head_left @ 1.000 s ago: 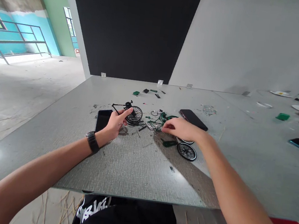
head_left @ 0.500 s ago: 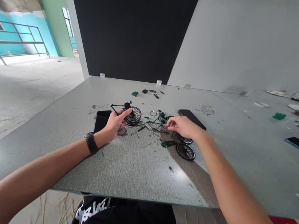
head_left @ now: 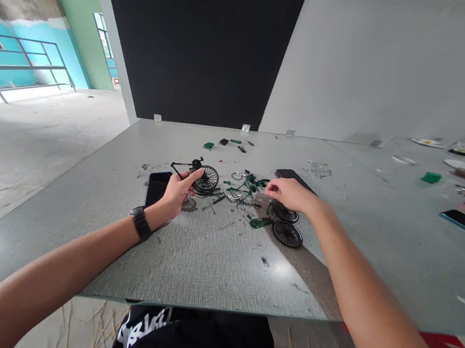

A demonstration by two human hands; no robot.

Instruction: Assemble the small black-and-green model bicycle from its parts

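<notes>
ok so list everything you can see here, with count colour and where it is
table: 1, grey, across the foreground
black model bike: 1, part-built, by the left hand
green model bike parts: a scatter, table centre
loose wheels: 2, black, under the right wrist
phones: 3, dark, left, centre, far right
small green pieces: several, far edge
wristwatch: 1, black, left wrist
left hand: touching the black bike
right hand: over the green parts

We seem to be in a bare, unfinished hall used as a makeshift workshop. A long grey laminate counter (head_left: 204,261) stands against plain black and white partition boards (head_left: 198,44). On the left lie a dusty concrete floor (head_left: 27,135), patchy teal-painted walls (head_left: 26,50) and a metal railing (head_left: 24,64).
</notes>
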